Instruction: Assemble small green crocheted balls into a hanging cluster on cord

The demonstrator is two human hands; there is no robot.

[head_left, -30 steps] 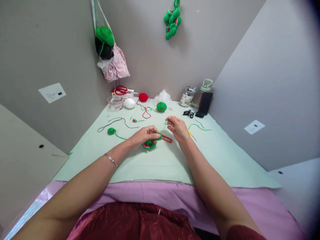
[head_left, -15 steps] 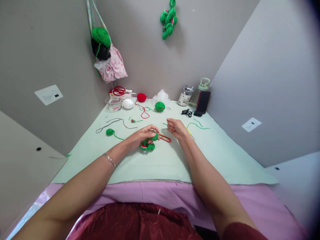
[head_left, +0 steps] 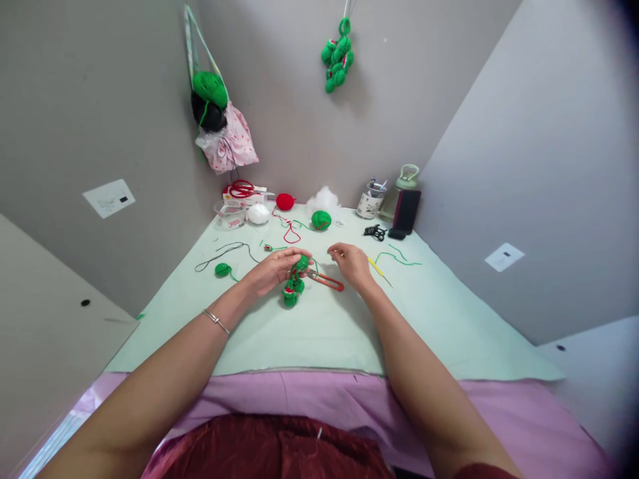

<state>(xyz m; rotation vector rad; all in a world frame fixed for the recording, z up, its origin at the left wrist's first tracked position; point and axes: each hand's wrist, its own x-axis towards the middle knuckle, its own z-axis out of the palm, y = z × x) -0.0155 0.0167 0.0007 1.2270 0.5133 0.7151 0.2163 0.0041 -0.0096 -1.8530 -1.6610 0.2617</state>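
Observation:
My left hand (head_left: 277, 269) pinches a green crocheted piece (head_left: 293, 293) with red and white patches, whose lower part hangs toward the table. My right hand (head_left: 352, 263) is a short way to the right, fingertips pressed together on what looks like green yarn; the tiny grip point is hard to make out. A thin green strand shows between the hands. Orange-handled thread snips (head_left: 329, 282) lie between them, blades toward the left hand. Right of the right hand lies a yellow-handled crochet hook (head_left: 377, 267).
A small green yarn ball (head_left: 222, 269) and a black cord (head_left: 219, 251) lie left. Behind are red scissors (head_left: 241, 189), a plastic tub (head_left: 229, 216), red yarn (head_left: 285, 201), a green yarn ball (head_left: 321, 220), white stuffing (head_left: 323, 201), a pen cup (head_left: 370, 201) and a phone (head_left: 407, 211).
The view has tilted up a little. The crocheted piece has turned and hangs more upright from my left hand. My right hand has turned slightly, its fingers less tightly curled.

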